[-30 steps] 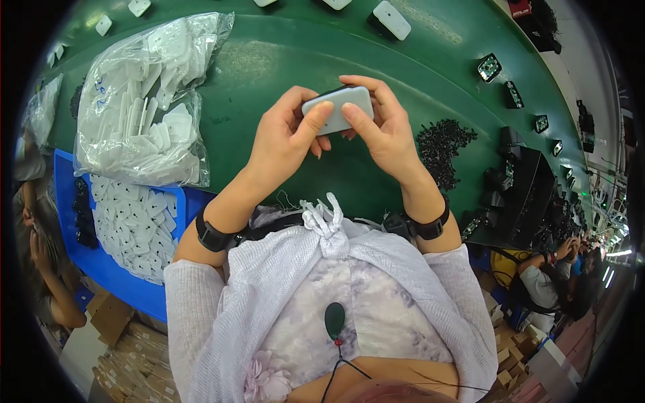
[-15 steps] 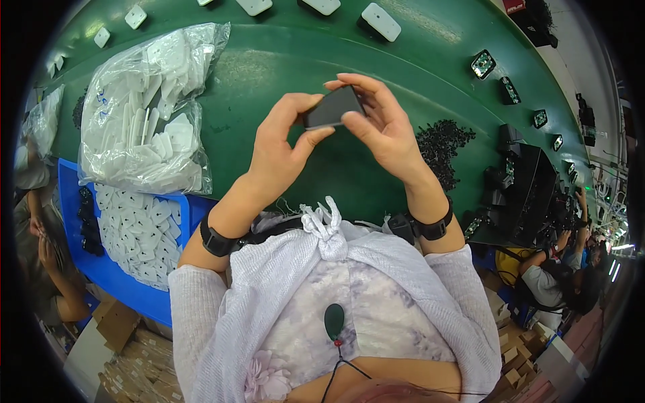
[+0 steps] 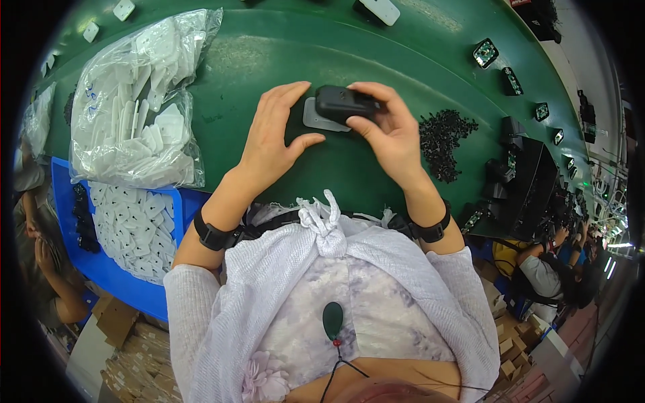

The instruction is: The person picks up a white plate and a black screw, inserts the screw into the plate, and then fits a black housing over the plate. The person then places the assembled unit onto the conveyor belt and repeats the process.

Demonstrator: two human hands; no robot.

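Observation:
A black plastic case [image 3: 338, 103] with rounded corners is gripped at its right end by my right hand [image 3: 395, 131], between thumb and fingers. Beneath it, partly covered, a pale rounded plate [image 3: 316, 121] shows at the case's left and near sides; I cannot tell whether the two touch. My left hand [image 3: 272, 138] is open to the left of both, thumb and fingers spread, with nothing in it. Small black parts [image 3: 445, 144] lie in a loose heap to the right of my right hand.
On the left, a clear bag of white plates [image 3: 138, 107] lies beyond a blue bin [image 3: 121, 289] holding more white plates. Cases with circuit boards [image 3: 485, 52] line the green table's [image 3: 262, 60] right side, near a black box [image 3: 527, 185]. Other people work at both sides.
My left hand has let go of the black case and opened. The right hand alone now holds it, turned to another face. The pale plate now shows under it.

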